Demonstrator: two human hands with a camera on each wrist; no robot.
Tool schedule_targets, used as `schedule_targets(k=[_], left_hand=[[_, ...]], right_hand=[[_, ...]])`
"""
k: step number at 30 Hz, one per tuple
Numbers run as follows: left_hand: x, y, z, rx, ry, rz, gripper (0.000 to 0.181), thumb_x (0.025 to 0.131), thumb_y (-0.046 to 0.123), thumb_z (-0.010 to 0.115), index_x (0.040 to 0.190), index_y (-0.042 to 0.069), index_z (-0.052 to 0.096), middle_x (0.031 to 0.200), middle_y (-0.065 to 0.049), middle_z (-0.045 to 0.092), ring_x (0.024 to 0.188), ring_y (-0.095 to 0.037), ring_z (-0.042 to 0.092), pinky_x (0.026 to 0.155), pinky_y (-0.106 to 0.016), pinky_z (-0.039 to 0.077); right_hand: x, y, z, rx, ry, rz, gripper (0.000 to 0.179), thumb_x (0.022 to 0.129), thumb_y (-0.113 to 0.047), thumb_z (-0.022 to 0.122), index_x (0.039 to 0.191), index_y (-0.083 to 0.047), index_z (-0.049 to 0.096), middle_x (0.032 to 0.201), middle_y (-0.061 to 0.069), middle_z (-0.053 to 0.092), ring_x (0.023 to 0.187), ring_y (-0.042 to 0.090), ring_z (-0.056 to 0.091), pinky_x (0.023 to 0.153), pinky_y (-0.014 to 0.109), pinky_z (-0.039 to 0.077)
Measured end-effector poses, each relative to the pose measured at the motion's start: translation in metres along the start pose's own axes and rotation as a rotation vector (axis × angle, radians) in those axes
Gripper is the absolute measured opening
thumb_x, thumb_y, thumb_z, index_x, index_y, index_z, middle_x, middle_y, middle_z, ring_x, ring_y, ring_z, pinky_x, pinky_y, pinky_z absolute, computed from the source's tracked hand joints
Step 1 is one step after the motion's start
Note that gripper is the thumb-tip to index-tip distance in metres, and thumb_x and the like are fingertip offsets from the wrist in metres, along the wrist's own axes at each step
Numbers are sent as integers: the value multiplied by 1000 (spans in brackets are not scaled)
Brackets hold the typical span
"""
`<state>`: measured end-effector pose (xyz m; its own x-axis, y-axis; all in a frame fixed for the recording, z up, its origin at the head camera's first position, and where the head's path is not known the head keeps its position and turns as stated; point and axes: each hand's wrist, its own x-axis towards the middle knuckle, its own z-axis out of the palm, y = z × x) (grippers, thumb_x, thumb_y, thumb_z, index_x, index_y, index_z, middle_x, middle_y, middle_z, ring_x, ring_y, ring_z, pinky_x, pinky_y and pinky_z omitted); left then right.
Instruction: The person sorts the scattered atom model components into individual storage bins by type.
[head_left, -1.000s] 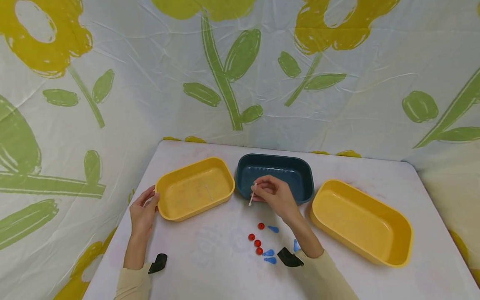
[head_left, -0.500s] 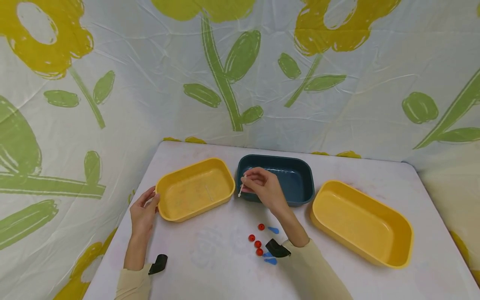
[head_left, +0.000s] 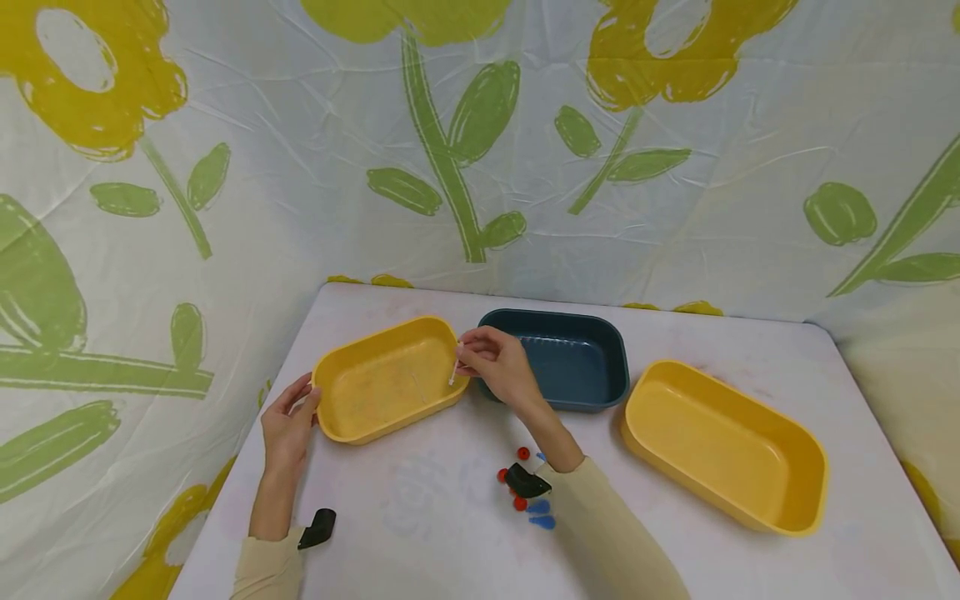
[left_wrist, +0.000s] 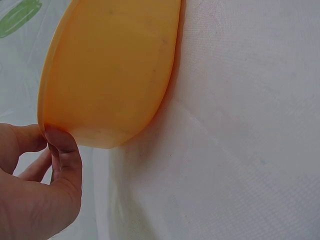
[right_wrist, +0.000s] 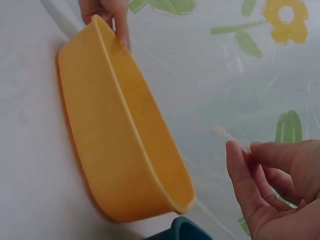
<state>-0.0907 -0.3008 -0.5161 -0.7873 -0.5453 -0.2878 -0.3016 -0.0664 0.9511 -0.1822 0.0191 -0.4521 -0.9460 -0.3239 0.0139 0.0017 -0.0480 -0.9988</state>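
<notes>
At the left yellow basin (head_left: 352, 435), my left hand (head_left: 287, 421) pinches the rim at its left end, as the left wrist view also shows. My right hand (head_left: 501, 367) is over that basin's right end, beside the dark teal basin (head_left: 611, 404). Between its thumb and fingertips is a thin white stick (head_left: 453, 373) with a small flared tip, which points down. In the right wrist view the pale stick (right_wrist: 227, 134) juts out past the fingertips. A second thin, pale stick (head_left: 417, 386) lies faintly visible inside the left yellow basin.
Several red beads (head_left: 523, 453) and blue drop-shaped pieces (head_left: 542, 522) lie on the white table, partly hidden by my right forearm. Another yellow basin (head_left: 720, 450) stands on the right. A flower-printed cloth (head_left: 300, 167) hangs behind the table.
My right hand has moved left with the white stick, from in front of the teal basin to over the left yellow basin's right end. My left hand has stayed at the rim.
</notes>
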Motion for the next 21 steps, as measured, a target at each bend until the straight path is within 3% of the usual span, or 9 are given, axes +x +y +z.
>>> schedule_targets(k=[10,14,21], left_hand=[[2,-1,-1,-17,-8,-3,46,102,23,66,146,13,58,127,0,53,94,-8,60,72,-13,53],[2,-1,-1,-9,0,-1,46,102,23,67,145,13,59,126,0,54,93,-7,60,72,-13,53],[2,-1,0,14,13,-9,45,102,25,67,144,14,60,125,2,55,95,-9,60,72,-13,53]], right_hand=[[16,10,20,-71,2,36,20,94,-2,72,112,6,67,96,19,70,77,22,75,74,34,62],[21,14,27,-87,-18,56,19,94,-3,73,111,6,67,96,21,70,80,29,75,78,43,61],[28,27,42,-108,-27,83,16,93,-1,73,107,6,68,91,17,70,75,22,74,77,46,61]])
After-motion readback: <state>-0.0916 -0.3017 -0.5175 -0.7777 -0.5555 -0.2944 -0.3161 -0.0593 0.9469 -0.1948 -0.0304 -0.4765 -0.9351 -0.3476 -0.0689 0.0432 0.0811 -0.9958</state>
